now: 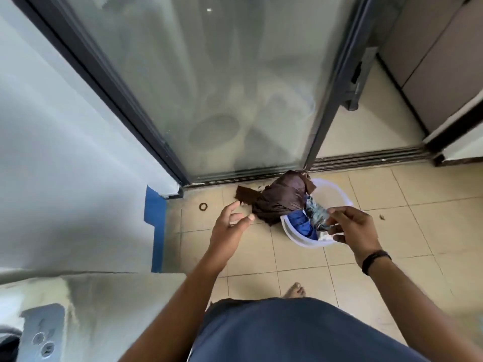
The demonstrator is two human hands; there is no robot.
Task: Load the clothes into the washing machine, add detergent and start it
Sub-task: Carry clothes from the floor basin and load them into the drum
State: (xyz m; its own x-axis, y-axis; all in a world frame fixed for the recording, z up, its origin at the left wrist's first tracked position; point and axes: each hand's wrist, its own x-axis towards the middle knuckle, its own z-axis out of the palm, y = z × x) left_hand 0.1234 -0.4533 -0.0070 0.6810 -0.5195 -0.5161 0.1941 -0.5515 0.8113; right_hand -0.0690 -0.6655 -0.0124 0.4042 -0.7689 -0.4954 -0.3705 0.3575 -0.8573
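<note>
a round white plastic tub point(337, 190) sits on the beige tiled floor point(392, 244) near the sill of a frosted glass sliding door point(222, 87). a dark brown garment point(279, 199) spills over the tub's left rim onto the tiles; a blue garment point(303, 223) lies inside at the near rim. the left hand point(230, 228) hovers spread wide, holding nothing. the right hand point(352, 228) pinches a grey-blue patterned cloth point(317, 214) above the tub. the washing machine's pale top point(91, 309) fills the lower left corner.

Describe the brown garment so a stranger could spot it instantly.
Find the frosted glass sliding door; at the foot of its right frame a white plastic tub sits on the tiled floor. The brown garment spills over the tub's left rim onto the tiles, dark and glossy, unlike the bright blue cloth inside.
</note>
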